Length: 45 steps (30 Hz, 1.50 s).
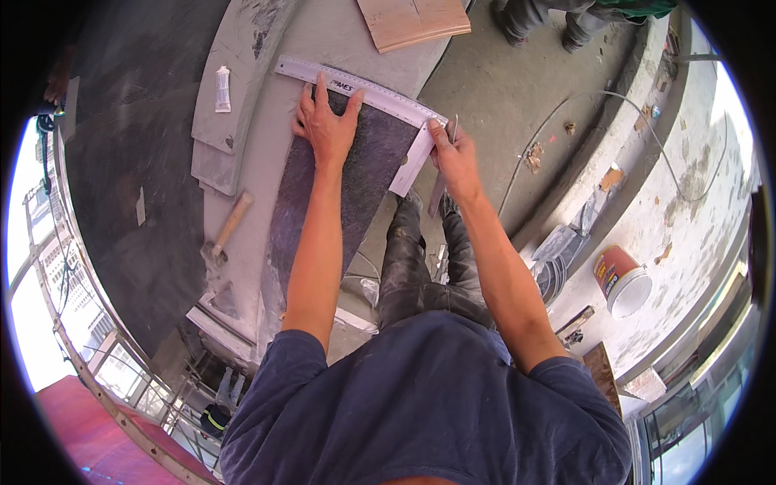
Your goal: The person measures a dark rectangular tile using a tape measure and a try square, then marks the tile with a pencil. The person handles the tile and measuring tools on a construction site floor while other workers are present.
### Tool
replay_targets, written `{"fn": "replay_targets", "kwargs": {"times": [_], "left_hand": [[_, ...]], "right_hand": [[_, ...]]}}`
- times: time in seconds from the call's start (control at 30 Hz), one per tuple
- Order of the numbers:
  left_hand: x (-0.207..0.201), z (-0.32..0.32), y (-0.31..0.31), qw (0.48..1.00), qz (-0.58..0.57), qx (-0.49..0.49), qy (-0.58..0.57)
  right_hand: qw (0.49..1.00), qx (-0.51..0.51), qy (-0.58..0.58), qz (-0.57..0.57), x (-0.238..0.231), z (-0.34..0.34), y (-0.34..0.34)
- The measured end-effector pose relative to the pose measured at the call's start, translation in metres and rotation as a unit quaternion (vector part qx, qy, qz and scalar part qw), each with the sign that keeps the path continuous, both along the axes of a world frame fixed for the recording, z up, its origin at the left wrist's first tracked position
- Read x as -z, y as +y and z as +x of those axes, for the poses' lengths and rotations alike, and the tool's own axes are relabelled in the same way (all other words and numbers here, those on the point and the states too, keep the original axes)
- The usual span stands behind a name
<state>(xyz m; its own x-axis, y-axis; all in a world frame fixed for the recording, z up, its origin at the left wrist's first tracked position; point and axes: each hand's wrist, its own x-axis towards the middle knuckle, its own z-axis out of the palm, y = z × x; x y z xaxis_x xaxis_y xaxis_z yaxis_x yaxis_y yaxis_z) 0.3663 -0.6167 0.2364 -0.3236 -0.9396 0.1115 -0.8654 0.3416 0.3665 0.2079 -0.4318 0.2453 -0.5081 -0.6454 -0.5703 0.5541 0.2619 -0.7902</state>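
A dark stone slab (373,149) lies in front of me, with a metal L-shaped square (374,95) laid across its far end. The square's short arm (414,162) runs down the slab's right edge. My left hand (326,129) rests with spread fingers, its fingertips pressing on the long blade. At the square's corner is my right hand (458,166), its thumb at the corner. A thin metal strip (437,196) passes through its closed fingers and sticks out at both ends. The fingers' underside is hidden.
Left of the slab are a hammer (233,223) and a white tube (223,89) on curved grey slabs (214,166). Tan boards (415,20) lie beyond. A bucket (626,283) and a loose cable (558,105) are on the right. Another person's boots (509,23) stand at the far right.
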Motion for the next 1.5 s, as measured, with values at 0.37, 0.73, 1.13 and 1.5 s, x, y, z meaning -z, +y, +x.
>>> {"fn": "replay_targets", "kwargs": {"times": [0.37,0.73,1.13,1.5], "left_hand": [[-0.002,-0.002,0.000,1.000,0.008,-0.004,-0.012],[0.000,-0.001,0.000,1.000,-0.015,0.005,-0.014],[-0.005,-0.003,-0.001,1.000,0.017,-0.003,-0.003],[-0.008,-0.005,-0.002,0.998,0.054,-0.026,-0.002]], "right_hand": [[0.999,0.012,-0.036,0.012,0.005,-0.002,-0.001],[1.000,0.005,-0.013,0.001,0.011,-0.002,-0.001],[0.999,-0.007,-0.020,-0.029,-0.004,-0.005,-0.004],[0.991,-0.061,-0.115,0.002,0.003,-0.017,-0.008]]}}
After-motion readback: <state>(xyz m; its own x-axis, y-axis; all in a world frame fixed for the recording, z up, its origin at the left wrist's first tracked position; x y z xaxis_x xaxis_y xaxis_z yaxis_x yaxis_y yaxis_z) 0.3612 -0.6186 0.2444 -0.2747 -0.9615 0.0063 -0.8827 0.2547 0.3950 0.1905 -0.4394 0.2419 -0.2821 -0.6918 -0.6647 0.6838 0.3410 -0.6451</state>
